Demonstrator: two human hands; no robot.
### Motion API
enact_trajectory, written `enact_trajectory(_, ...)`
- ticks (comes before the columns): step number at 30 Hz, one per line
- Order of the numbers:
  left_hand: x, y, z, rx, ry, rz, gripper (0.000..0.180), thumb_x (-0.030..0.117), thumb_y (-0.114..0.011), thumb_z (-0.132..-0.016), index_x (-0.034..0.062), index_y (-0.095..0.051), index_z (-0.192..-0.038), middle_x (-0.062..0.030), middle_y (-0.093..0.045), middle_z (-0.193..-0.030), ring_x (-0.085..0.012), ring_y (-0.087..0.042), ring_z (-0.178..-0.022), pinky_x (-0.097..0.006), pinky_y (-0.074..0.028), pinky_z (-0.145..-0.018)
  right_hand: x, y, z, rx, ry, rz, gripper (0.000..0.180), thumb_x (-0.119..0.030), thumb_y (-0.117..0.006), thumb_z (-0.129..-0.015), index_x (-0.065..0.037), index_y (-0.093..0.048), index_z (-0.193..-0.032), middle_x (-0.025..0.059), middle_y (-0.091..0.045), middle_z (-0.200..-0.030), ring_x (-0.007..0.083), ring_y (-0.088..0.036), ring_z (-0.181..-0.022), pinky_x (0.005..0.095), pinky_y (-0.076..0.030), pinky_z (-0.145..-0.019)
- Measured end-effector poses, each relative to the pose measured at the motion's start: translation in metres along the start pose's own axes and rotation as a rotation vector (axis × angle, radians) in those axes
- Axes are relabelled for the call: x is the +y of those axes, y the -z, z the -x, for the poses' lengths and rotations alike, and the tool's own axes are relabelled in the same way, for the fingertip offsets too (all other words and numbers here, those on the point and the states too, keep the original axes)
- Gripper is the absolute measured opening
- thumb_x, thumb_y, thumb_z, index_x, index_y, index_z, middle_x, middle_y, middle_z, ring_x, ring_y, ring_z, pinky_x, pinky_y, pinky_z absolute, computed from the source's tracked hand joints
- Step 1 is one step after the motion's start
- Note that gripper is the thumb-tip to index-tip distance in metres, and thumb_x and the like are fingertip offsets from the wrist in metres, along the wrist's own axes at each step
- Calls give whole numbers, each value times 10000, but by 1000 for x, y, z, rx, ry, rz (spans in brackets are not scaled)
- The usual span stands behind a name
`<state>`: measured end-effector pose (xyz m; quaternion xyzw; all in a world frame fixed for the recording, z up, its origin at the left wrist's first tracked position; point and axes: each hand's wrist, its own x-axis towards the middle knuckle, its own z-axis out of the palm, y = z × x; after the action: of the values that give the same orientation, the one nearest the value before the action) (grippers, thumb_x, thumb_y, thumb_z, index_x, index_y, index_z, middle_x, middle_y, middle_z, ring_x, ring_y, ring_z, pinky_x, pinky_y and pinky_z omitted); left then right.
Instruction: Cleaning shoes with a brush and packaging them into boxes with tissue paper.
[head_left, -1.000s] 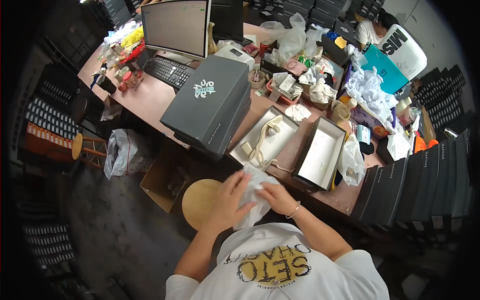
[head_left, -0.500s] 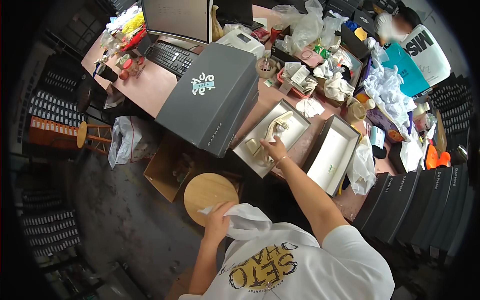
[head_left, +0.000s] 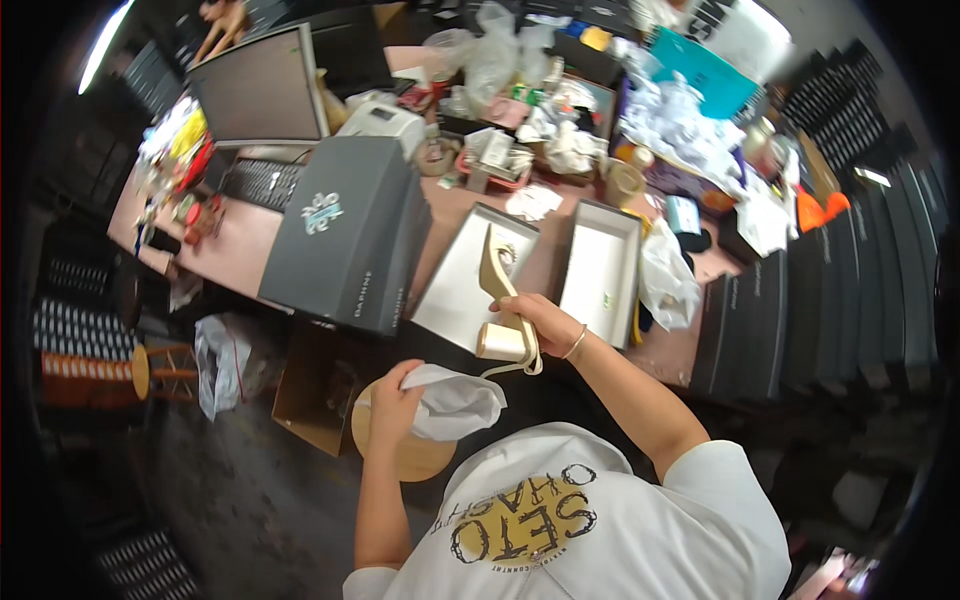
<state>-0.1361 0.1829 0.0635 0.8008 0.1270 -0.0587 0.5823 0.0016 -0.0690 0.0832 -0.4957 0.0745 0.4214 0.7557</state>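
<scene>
My right hand (head_left: pixel 540 318) is closed around the middle of a cream high-heeled sandal (head_left: pixel 494 274). The sandal has a block heel, a loose strap and an ornament at the toe; it hangs over the near end of an open shoe box (head_left: pixel 445 291) with a pale inside. Over a round wooden stool, my left hand (head_left: pixel 394 402) grips the edge of a thin white bag (head_left: pixel 458 405), whose body droops to the right. Beside the first box lies another open shoe-box part (head_left: pixel 598 268), pale inside. No second sandal shows in either.
Large dark grey shoe boxes (head_left: pixel 335 225) stand left of the open ones. Beneath my left hand is the stool (head_left: pixel 425 457), with an open cardboard carton (head_left: pixel 312 392) beside it. Crumpled white paper (head_left: pixel 675 120) fills a carton at the back. More grey boxes (head_left: pixel 800 290) are stacked at right.
My right hand has lifted the sandal out of the open box and drawn it nearer to me. The left hand has raised the white bag slightly, and the head view has shifted.
</scene>
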Motion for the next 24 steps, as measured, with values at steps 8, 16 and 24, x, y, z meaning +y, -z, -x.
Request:
enact_trajectory(8,48,-82,-33,-381,437,695,348,199,-640,-887,35,-535,-1175,-46,-612,-989,-117,-599,-797,-273,-514,-698,12,-7,69,116,421,1258,491,-330,-612,-763,55,-574,-1067,228,-620,-972,359,-624,-880,394,-502,-781)
enact_trajectory(16,77,-153,-36,-417,650,1032,420,341,-526,-889,13,-540,-1150,-122,-638,-1045,-224,-645,-927,-343,-527,-812,-32,61,150,460,722,992,268,-204,-653,-824,-6,-638,-1003,150,-641,-910,266,-633,-827,328,-519,-745)
enact_trajectory(24,115,-202,-64,-395,607,1155,562,308,-541,-870,-7,-383,-1307,-186,-561,-1183,-299,-607,-1027,-396,-505,-901,11,156,144,-140,79,187,531,-430,-328,-999,-41,-496,-1320,78,-509,-1333,181,-486,-1205,326,-350,-1035)
